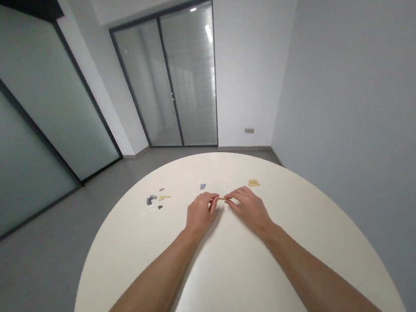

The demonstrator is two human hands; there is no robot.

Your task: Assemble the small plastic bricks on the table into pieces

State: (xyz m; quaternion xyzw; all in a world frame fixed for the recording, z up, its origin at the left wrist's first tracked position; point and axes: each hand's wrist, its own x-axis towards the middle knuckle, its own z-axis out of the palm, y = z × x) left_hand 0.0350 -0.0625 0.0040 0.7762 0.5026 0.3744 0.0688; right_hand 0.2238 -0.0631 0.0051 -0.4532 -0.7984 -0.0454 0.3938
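Note:
Between my two hands, just above the white round table (222, 284), is a small thin tan strip (222, 198). My left hand (201, 212) pinches its left end between thumb and fingers. At its right end, my right hand (249, 207) pinches it in the same way. The fingertips hide most of the strip, so its exact kind is unclear. Beyond my left hand lies a grey flat piece (203, 186). Small white pieces (228, 185) lie just past my fingers, and tan flat pieces (253, 183) lie beyond my right hand.
To the left on the table is a loose group of dark grey pieces (150, 200), with tan strips (164, 197) and a small black piece (160, 207) beside it. The table's curved far edge faces a glass door (191, 77). A wall stands close on the right.

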